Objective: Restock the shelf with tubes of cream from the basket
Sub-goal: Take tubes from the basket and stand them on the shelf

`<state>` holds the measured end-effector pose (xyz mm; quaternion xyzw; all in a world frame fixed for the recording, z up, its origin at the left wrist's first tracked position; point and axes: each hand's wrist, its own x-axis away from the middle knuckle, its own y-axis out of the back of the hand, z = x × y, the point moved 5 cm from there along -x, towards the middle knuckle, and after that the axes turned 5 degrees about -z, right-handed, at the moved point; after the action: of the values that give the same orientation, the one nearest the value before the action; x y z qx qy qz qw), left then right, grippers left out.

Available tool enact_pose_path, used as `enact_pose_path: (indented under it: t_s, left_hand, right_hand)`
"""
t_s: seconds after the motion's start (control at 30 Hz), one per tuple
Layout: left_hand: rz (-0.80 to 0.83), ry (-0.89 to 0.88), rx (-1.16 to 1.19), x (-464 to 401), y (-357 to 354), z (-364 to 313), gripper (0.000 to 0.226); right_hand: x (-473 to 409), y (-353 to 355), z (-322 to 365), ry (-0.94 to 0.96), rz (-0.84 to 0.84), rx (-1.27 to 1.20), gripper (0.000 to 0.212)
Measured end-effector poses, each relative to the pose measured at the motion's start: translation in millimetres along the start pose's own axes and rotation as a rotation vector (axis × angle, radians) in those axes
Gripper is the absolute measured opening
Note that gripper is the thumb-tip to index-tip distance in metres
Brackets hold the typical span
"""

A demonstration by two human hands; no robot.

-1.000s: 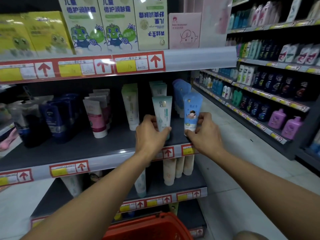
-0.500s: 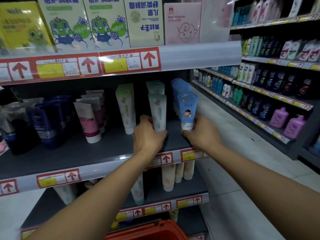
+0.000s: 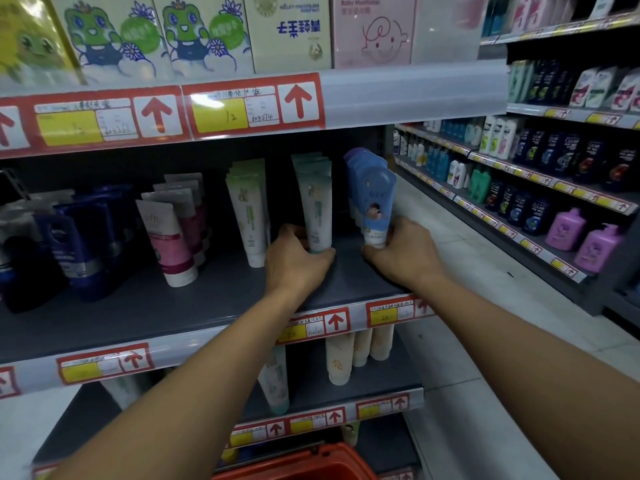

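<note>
On the grey middle shelf point(image 3: 207, 299) a pale green tube of cream point(image 3: 317, 213) stands upright at the front of its row. My left hand point(image 3: 298, 261) grips its base, thumb and fingers curled round the cap. Just to the right a blue tube with a cartoon child point(image 3: 375, 206) stands at the front of the blue row, and my right hand point(image 3: 403, 254) grips its lower end. The red basket point(image 3: 301, 464) shows only its rim at the bottom edge, below my arms; its contents are hidden.
More rows stand to the left: light green tubes point(image 3: 249, 209), pink-and-white tubes point(image 3: 169, 237), dark blue tubes point(image 3: 69, 251). Boxes point(image 3: 194, 32) fill the shelf above. Cream-coloured tubes point(image 3: 356, 355) stand on the shelf below. An aisle floor point(image 3: 485, 306) and a bottle shelf point(image 3: 554, 188) lie right.
Both hands have pushed their tubes deeper onto the shelf, back against their rows. The view has moved closer and tilted slightly down.
</note>
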<state>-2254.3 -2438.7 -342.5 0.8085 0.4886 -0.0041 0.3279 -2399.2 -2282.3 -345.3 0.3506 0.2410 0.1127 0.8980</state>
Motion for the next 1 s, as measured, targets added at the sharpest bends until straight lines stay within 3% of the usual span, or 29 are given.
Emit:
enact_pose_path:
  t_s: [0.53,1.0]
  left_hand:
    - [0.013,-0.006,0.004,-6.0,-4.6,2.9,0.052]
    - [-0.002,0.021,-0.031,-9.3,-7.2,4.7,0.056]
  right_hand:
    - [-4.8,-5.6,4.9,0.06,-0.057,0.307,0.049]
    - [-3.7,-6.8,6.2,0.05,-0.07,0.391,0.052]
